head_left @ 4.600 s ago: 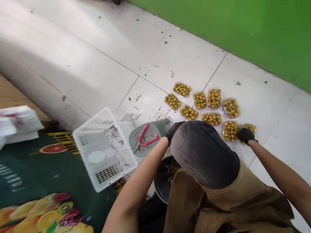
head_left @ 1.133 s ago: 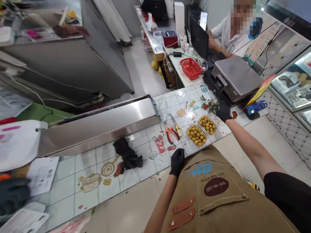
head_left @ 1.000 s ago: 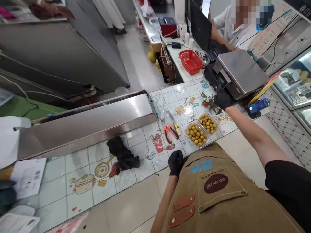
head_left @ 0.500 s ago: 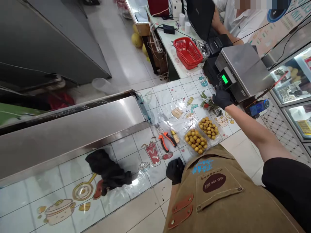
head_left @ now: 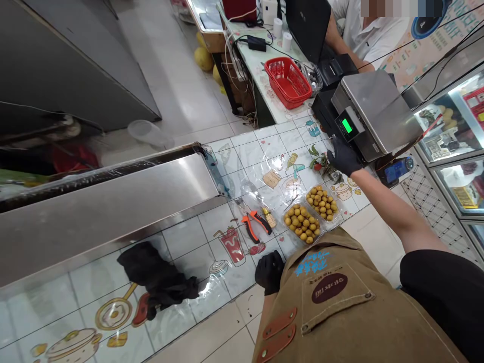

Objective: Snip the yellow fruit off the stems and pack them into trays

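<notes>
My right hand (head_left: pixel 343 156), in a black glove, is at the scale (head_left: pixel 378 108), just below its lit green display (head_left: pixel 347 126). Its fingers are partly curled and what they touch is too small to tell. Beside it lies a leafy sprig with a red fruit (head_left: pixel 317 166). My left hand (head_left: pixel 269 270), also black-gloved, rests curled at the counter's front edge by the apron. Two clear boxes of round yellow-brown fruit (head_left: pixel 302 223) (head_left: pixel 322 202) sit between the hands. Pliers with orange and black handles (head_left: pixel 256 225) lie left of them.
Black cloth or gloves (head_left: pixel 157 277) lie on the tiled-pattern counter (head_left: pixel 189 232). A steel ledge (head_left: pixel 113 212) runs along the counter's far side. Behind are a red basket (head_left: pixel 288 82), a laptop (head_left: pixel 307 27) and a seated person in white (head_left: pixel 381 40). A blue-screened device (head_left: pixel 396 171) is right of the scale.
The view has shifted slightly, moving the counter items a little left. My right hand's fingers look a bit more spread beside the scale. My left hand has stayed at the edge.
</notes>
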`<action>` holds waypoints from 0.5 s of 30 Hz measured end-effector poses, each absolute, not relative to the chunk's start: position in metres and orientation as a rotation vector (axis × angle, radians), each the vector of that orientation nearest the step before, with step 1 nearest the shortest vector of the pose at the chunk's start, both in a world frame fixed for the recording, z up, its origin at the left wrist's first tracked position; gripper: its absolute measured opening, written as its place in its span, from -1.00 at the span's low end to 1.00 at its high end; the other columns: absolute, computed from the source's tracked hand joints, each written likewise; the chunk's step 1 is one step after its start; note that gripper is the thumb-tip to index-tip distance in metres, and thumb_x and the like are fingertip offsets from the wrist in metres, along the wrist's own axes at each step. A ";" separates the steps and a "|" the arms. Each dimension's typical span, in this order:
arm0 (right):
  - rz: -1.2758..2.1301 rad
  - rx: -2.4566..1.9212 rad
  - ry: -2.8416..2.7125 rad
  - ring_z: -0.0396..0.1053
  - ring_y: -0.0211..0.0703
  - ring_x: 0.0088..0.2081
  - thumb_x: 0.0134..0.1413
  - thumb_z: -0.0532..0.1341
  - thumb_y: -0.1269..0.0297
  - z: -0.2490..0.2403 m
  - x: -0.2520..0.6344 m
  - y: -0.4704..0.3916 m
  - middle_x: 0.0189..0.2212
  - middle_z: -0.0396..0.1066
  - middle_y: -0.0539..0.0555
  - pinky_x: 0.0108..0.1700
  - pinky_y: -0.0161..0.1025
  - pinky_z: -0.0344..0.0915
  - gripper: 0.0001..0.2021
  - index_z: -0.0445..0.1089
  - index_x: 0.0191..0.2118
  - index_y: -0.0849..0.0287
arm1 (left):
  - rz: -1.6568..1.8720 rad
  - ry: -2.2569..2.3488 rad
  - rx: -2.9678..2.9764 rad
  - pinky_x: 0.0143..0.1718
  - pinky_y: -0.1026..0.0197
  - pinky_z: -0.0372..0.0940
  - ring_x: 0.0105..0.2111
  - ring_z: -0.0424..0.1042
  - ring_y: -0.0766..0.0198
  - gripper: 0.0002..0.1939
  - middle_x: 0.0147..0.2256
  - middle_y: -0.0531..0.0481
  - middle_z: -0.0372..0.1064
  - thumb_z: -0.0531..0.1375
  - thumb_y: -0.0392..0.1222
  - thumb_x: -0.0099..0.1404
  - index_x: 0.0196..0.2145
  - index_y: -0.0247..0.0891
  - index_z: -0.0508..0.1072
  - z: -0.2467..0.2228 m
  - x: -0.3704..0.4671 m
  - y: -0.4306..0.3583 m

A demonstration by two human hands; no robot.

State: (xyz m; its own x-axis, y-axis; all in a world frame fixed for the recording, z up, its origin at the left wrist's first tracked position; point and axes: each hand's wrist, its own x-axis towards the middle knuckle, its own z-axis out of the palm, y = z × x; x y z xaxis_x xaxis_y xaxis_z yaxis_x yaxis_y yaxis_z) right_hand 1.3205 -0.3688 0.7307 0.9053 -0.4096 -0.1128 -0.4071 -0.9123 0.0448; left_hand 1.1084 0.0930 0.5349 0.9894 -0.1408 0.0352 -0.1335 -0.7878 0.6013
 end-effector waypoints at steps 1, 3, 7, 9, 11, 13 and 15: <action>-0.215 3.078 -0.695 0.41 0.35 0.36 0.48 0.09 0.13 0.731 1.302 -0.367 0.41 0.40 0.48 0.40 0.16 0.38 -0.42 0.38 0.40 0.42 | 0.015 -0.202 2.501 -0.31 0.10 0.03 -0.38 0.30 0.13 -0.59 -0.49 -0.08 0.33 0.18 -0.09 0.59 -0.47 -0.16 0.38 0.534 1.108 0.093; -0.323 3.123 -0.928 0.46 0.29 0.31 0.50 0.11 0.10 0.731 1.256 -0.361 0.25 0.55 0.41 0.40 0.09 0.36 -0.51 0.47 0.30 0.32 | 0.046 -0.221 2.512 -0.31 0.10 0.04 -0.37 0.33 0.12 -0.61 -0.49 -0.09 0.38 0.19 -0.11 0.59 -0.46 -0.17 0.43 0.531 1.107 0.094; -0.543 3.258 -1.552 0.54 0.24 0.23 0.48 0.17 0.09 0.722 1.162 -0.334 0.14 0.60 0.36 0.31 0.05 0.44 -0.54 0.47 0.28 0.25 | 0.042 -0.221 2.476 -0.32 0.10 0.02 -0.39 0.34 0.13 -0.61 -0.50 -0.08 0.38 0.24 -0.12 0.54 -0.49 -0.16 0.43 0.525 1.107 0.095; -0.710 3.343 -1.683 0.65 0.13 -0.02 0.50 0.13 0.05 0.713 1.130 -0.316 -0.04 0.66 0.28 0.07 -0.03 0.57 -0.57 0.51 0.21 0.21 | 0.025 -0.191 2.449 -0.33 0.11 0.00 -0.40 0.34 0.13 -0.61 -0.51 -0.08 0.36 0.25 -0.11 0.51 -0.51 -0.17 0.42 0.525 1.109 0.095; -0.830 3.442 -1.760 0.65 -0.01 -0.26 0.51 0.09 0.00 0.703 1.112 -0.299 -0.14 0.67 0.18 -0.16 -0.12 0.59 -0.56 0.52 0.18 0.16 | 0.007 -0.171 2.430 -0.33 0.12 0.00 -0.41 0.34 0.13 -0.61 -0.51 -0.08 0.35 0.26 -0.10 0.49 -0.52 -0.17 0.42 0.528 1.111 0.094; -0.810 3.540 -1.860 0.61 -0.09 -0.36 0.48 0.07 0.01 0.693 1.106 -0.287 -0.15 0.66 0.13 -0.26 -0.16 0.58 -0.55 0.48 0.23 0.13 | 0.008 -0.173 2.435 -0.33 0.12 0.00 -0.41 0.35 0.12 -0.60 -0.52 -0.08 0.35 0.25 -0.10 0.49 -0.53 -0.16 0.41 0.533 1.114 0.093; -0.679 3.608 -1.961 0.56 -0.12 -0.42 0.41 0.08 0.07 0.685 1.104 -0.281 -0.19 0.65 0.10 -0.31 -0.17 0.57 -0.54 0.45 0.25 0.13 | 0.029 -0.172 2.450 -0.34 0.13 0.01 -0.42 0.35 0.12 -0.58 -0.52 -0.08 0.36 0.25 -0.09 0.50 -0.54 -0.16 0.39 0.539 1.116 0.092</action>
